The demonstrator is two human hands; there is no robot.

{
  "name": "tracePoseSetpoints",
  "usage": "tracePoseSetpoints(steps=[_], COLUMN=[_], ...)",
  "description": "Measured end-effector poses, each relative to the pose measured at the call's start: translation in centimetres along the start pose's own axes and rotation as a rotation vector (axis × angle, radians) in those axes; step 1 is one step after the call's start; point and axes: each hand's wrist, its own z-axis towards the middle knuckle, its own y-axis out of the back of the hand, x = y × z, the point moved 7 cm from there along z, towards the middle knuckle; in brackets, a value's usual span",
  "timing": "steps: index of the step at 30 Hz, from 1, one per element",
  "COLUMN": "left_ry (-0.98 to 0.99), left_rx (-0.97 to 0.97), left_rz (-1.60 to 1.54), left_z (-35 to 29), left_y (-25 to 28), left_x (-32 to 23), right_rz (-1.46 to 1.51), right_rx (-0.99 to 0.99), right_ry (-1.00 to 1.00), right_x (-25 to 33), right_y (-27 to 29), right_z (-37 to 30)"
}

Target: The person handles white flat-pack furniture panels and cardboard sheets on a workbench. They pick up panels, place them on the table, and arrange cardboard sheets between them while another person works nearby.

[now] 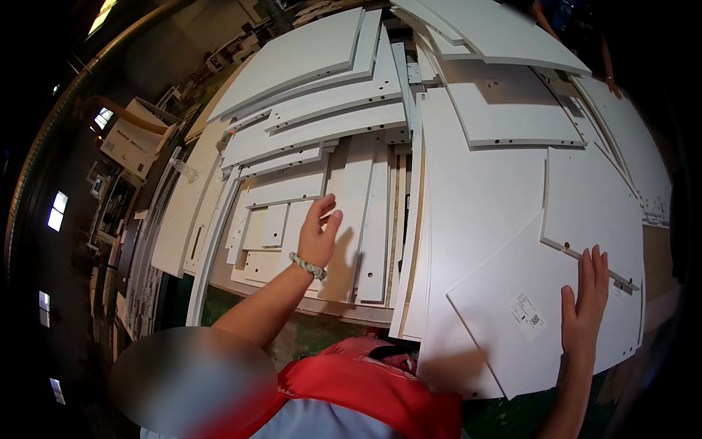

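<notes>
The left hand is open, mid-frame; the right hand is open at the drilled white panel, right of frame (contact unclear). Overlapped, that panel could slide if bumped.

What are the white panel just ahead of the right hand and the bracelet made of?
White panel ahead of the right hand: probably wood-based board with a smooth white coating, judging by its flat, even face and edge hole; the core is hidden.

Bracelet: likely braided cord or fabric in pale tones, since it looks twisted; plastic can't be ruled out.
</notes>
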Motion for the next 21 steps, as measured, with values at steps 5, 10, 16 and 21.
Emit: tracePoseSetpoints(steps=[5,10,16,21], left_ry=[0.084,0.206,0.449,0.532], left_rx=[-0.277,-0.534,-0.239,-0.209], left_rz=[-0.126,0.072,-0.361,-0.495], left_z=[10.1,20.9,30.3,31.3], left_y=[13.2,24.3,25.0,23.0], left_x=[12.1,21.7,27.2,25.6], right_rz=[-0.133,-0.096,0.376,0.473], right_rx=[0.063,0.098,0.145,0.021], right_ry=[-0.125,-0.151,0.009,-0.126], right_x=[0.7,8.7,24.2,26.0], right_y=[0.2,-0.9,-12.0,-20.7], right_z=[0.1,3.9,13.5,24.7])
